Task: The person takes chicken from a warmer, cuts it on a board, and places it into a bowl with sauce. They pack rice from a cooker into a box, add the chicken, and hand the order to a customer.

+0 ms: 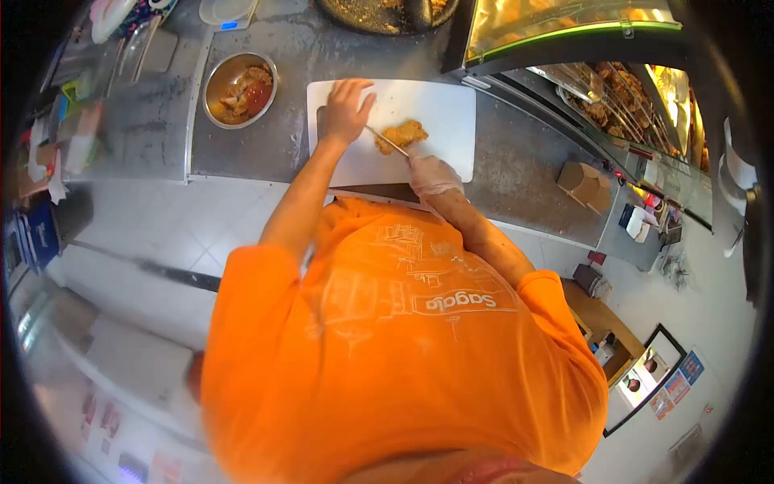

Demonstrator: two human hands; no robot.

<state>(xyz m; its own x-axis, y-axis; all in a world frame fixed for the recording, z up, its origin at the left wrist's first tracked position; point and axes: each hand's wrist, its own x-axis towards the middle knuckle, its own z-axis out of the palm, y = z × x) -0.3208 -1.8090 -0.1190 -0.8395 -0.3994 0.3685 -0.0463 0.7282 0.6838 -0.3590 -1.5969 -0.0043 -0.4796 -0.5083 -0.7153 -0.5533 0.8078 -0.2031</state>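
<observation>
- Metal bowl (240,89): sitting on the grey counter (516,161), well to the left of the white cutting board (439,113). It is holding browned food pieces with a red patch of sauce among them.
- Left hand (347,109): lying palm-down on the left part of the cutting board with the fingers stretched out and slightly spread. It is gripping nothing, and the fingertips are pointing toward the far edge of the board.
- Knife (387,141): slanting across the middle of the cutting board, with the blade reaching the near-left edge of the food. The exact contact point is too small to resolve.
- Breaded cutlet (401,133): lying flat at about the centre of the cutting board, just to the right of the left hand and not touching it.
- Right hand (431,173): hovering over the near edge of the cutting board and apparently wearing a thin pale glove. The fingers are curling closed around the knife handle.
- Cardboard box (584,181): sitting on the counter, well to the right of the cutting board.
- Glass display case (629,97): standing beyond the cutting board's right side and showing fried food on its racks.
</observation>
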